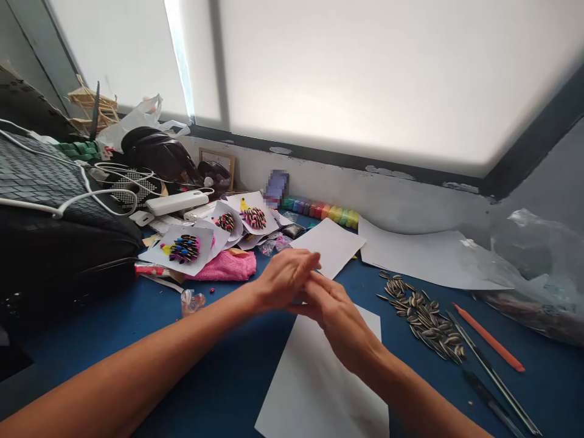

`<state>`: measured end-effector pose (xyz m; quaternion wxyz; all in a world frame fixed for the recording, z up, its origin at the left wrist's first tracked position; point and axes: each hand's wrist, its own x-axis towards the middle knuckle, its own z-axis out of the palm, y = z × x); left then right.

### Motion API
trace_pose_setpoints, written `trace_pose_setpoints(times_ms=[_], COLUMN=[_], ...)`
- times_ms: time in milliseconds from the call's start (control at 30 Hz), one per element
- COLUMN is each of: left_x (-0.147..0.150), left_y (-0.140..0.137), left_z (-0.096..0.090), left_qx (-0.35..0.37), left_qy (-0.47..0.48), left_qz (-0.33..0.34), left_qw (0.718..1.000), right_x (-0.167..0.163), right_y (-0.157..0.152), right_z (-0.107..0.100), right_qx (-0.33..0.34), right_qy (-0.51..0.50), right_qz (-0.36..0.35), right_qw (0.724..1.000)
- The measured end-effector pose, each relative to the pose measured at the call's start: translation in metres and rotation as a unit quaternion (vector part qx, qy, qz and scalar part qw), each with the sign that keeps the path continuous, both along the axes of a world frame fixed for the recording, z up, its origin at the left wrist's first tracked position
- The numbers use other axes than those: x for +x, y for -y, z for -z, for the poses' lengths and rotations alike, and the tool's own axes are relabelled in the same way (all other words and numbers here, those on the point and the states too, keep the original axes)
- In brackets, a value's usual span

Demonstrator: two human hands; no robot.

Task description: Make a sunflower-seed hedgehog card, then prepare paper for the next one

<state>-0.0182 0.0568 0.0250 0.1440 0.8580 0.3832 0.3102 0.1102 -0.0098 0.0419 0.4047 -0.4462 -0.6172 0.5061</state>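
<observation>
- Meeting palm to palm, the left hand (283,277) and right hand (335,310) hide whatever may lie between them; I cannot tell whether they grasp anything.
- Below the hands, a white sheet (328,371) lies at the near middle of the blue table (114,322); it is the thing closest to them.
- Anything small between the palms could, I judge, slip out at the gap around the fingers if pressure turned uneven, and drop onto the sheet.
- A low sweep of the right forearm could drag the sheet askew, since nothing visible weighs it down.
- Swinging wide to the right, that same arm might scatter the striped seeds (424,319) or roll the orange marker (490,337).
- On the left, a careless elbow could nudge the seed-covered figure (185,248) on its paper, beside the pink cloth (228,266).
- Both forearms slant inward from the near corners, the left one stretching farther across; the left hand sits slightly farther away, its fingers bent over, while the right hand's fingers point left and far.
</observation>
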Motion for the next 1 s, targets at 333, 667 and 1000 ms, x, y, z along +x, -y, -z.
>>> trace_pose_setpoints(times_ms=[333, 667, 1000], left_x=[-0.005, 0.002, -0.002], left_y=[-0.001, 0.009, 0.005], left_z=[-0.001, 0.012, 0.006], left_qx=[-0.051, -0.106, -0.15], left_qy=[0.011, -0.062, -0.043], left_qz=[0.069, 0.209, 0.206], left_qw=[0.996, 0.97, 0.966], right_x=[0.109, 0.142, 0.131], right_y=[0.048, 0.074, 0.073], right_z=[-0.013, 0.025, 0.025], right_qx=[0.076, 0.415, 0.384], right_qy=[0.28, 0.52, 0.436], right_qz=[0.161, -0.053, -0.048], right_qw=[0.943, 0.744, 0.813])
